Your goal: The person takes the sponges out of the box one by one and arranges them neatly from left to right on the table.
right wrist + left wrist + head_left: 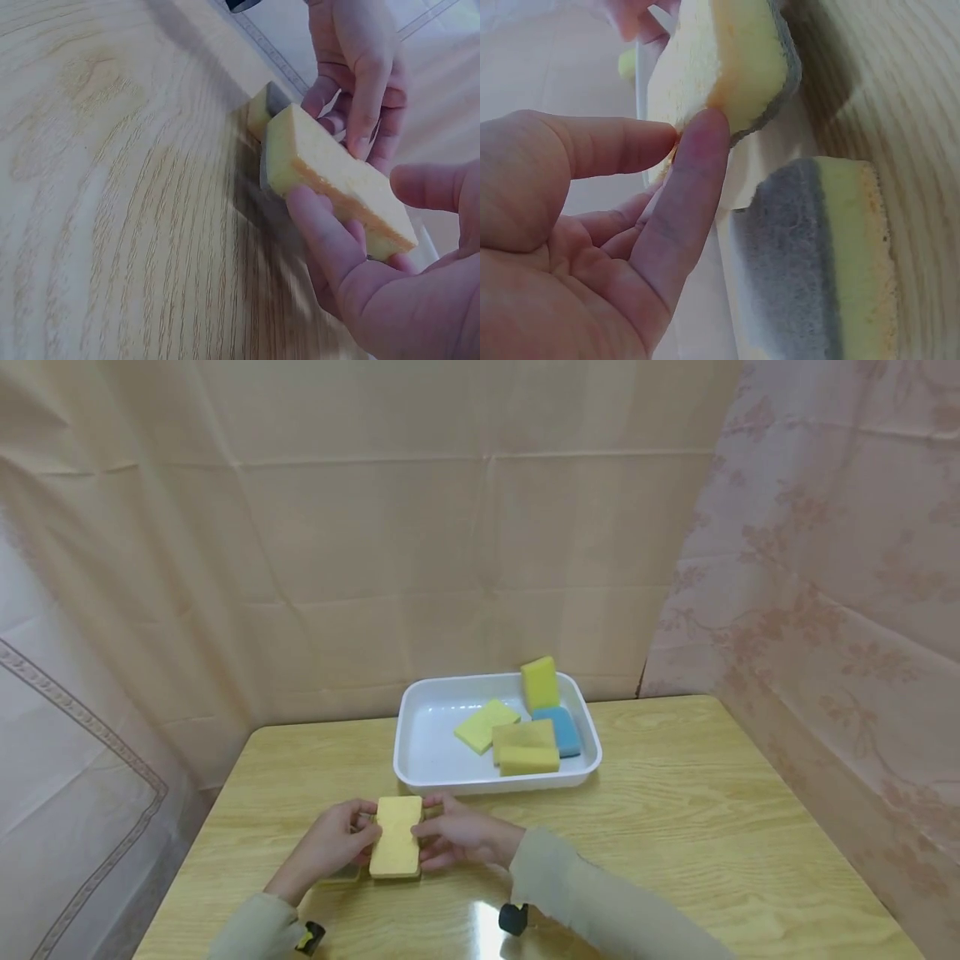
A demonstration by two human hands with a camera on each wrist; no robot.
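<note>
Both hands (330,845) (463,837) pinching one yellow sponge (397,847) low centre of frame, hovering over a second sponge (821,262) on the desk (712,827). Pretty light fingertip grip, so could easily slip, tilt or land crooked on the lower one.

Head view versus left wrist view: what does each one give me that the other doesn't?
Only the head view shows the white tray with the blue sponge and yellow sponges inside, and the right hand. Only the left wrist view shows a second sponge lying under the held one, grey side showing. Both show the left hand holding the yellow sponge.
</note>
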